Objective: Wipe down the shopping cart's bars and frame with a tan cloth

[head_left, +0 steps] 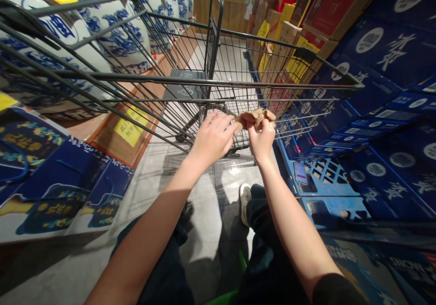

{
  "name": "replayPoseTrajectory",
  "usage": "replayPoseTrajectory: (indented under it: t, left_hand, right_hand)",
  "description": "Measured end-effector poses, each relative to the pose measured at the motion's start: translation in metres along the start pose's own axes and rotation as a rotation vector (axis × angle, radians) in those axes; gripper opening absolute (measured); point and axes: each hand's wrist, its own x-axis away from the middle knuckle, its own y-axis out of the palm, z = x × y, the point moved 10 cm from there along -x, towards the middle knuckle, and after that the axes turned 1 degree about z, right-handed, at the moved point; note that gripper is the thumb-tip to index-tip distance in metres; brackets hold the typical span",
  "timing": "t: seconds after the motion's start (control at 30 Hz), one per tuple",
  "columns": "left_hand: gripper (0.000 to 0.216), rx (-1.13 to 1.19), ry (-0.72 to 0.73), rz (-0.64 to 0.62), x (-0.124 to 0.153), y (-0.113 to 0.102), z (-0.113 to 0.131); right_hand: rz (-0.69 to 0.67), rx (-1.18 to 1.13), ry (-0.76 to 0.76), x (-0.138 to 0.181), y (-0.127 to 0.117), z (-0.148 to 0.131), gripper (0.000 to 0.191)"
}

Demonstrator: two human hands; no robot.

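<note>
A crumpled brown cloth (256, 115) is pinched in my right hand (263, 137), over the near-end wires of a dark shopping cart (235, 85). To its left, my left hand (216, 134) lies back up with its fingers stretched out on the wires. Its fingertips reach the left end of the cloth; whether they touch it I cannot tell. The cart stands in front of me, with a dark grey panel (185, 84) inside its frame.
Large blue-and-white jars (119, 34) line a wooden ledge (112, 148) at left, above blue gift bags (61, 177). Blue cartons (384, 55) are stacked at right. A phone (300, 172) lies on a blue plastic pallet (332, 205). Something green (223, 298) is below me.
</note>
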Motion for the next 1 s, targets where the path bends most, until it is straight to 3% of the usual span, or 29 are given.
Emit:
replayPoseTrajectory:
  t: [0.13, 0.27, 0.37, 0.5, 0.6, 0.83, 1.0]
  left_hand:
    - [0.043, -0.012, -0.072, -0.021, 0.010, 0.020, -0.002]
    - [0.047, -0.013, -0.138, -0.038, 0.009, 0.028, -0.004]
    - [0.051, 0.018, -0.155, -0.041, 0.006, 0.031, -0.006]
    - [0.050, 0.020, -0.141, -0.033, 0.007, 0.030, -0.009]
    - [0.044, 0.005, -0.134, -0.035, 0.009, 0.029, -0.010]
    - [0.033, -0.038, -0.211, -0.106, 0.010, 0.033, -0.015]
    - [0.029, -0.028, -0.166, -0.071, 0.012, 0.029, -0.014]
  right_hand:
    - [-0.053, -0.127, 0.047, -0.003, 0.002, 0.007, 0.016]
    - [-0.123, -0.212, 0.004, -0.024, -0.004, -0.013, 0.022]
    - [-0.103, -0.178, -0.034, -0.033, -0.009, -0.027, 0.024]
    - [-0.044, -0.064, 0.041, -0.019, -0.005, -0.015, 0.019]
    - [-0.092, 0.026, 0.069, -0.006, 0.003, -0.004, 0.014]
    - [-0.039, -0.019, -0.040, -0.017, -0.010, -0.030, 0.014]
    - [-0.116, 0.060, 0.000, -0.002, 0.004, -0.020, 0.012]
